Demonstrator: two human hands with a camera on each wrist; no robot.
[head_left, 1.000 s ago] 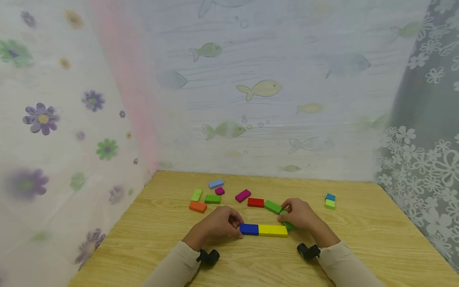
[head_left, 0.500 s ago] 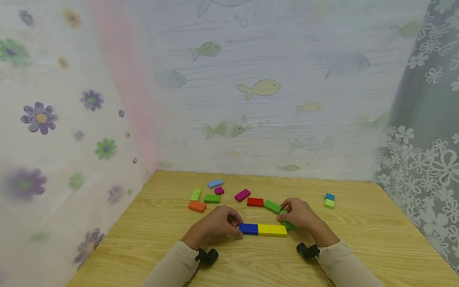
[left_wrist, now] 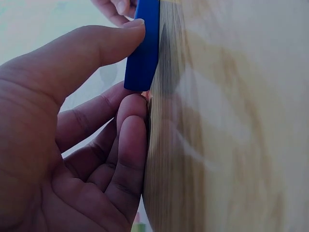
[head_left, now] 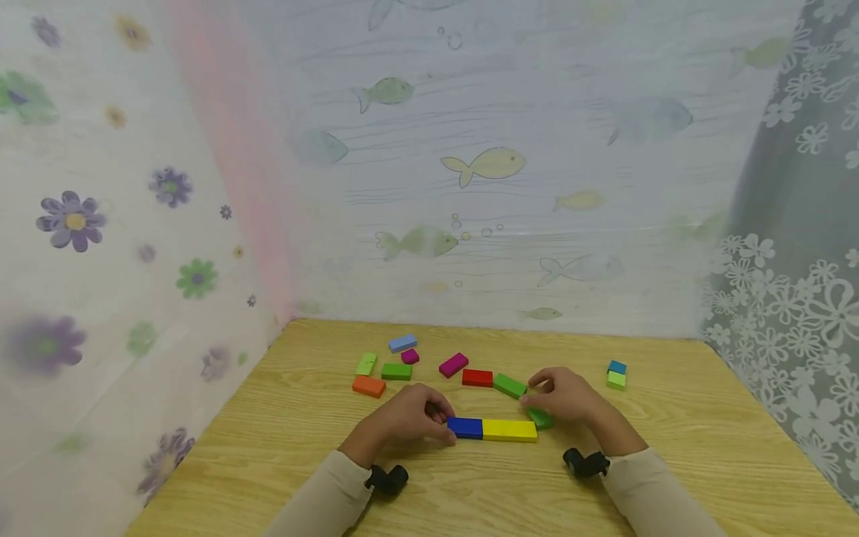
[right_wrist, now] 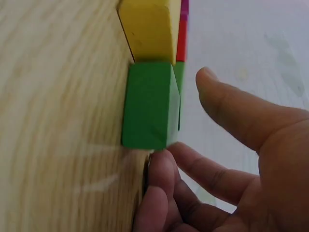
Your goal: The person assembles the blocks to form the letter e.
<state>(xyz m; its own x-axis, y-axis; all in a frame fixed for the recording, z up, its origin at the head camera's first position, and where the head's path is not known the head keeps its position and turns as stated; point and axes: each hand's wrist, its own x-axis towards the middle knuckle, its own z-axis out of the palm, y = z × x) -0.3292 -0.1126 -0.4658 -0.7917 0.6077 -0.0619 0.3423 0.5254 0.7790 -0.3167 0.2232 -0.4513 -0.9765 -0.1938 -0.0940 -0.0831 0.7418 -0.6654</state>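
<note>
A blue block [head_left: 464, 428] and a longer yellow block [head_left: 509, 430] lie end to end on the table. My left hand [head_left: 416, 415] pinches the blue block's left end; in the left wrist view the thumb [left_wrist: 116, 46] lies on its side. At the yellow block's right end sits a green block [head_left: 540, 418], slanted. Just over it is my right hand [head_left: 567, 399]. In the right wrist view the right thumb [right_wrist: 231, 106] stands apart from this green block, while fingertips [right_wrist: 161, 166] are close to its near end; whether they touch is unclear. Another green block [head_left: 510, 386] and a red block [head_left: 478, 378] continue the row.
Left of the row lie a magenta block [head_left: 454, 365], a green block [head_left: 397, 371], an orange block [head_left: 369, 386], a lime block [head_left: 367, 364], a light blue block [head_left: 403, 343] and a small magenta piece [head_left: 410, 356]. Blue and lime pieces [head_left: 617, 380] lie right. A patterned curtain [head_left: 496, 283] stands behind.
My right hand has loosened from the slanted green block and shifted slightly right, so more of that block shows. The left hand and the blocks have stayed in place.
</note>
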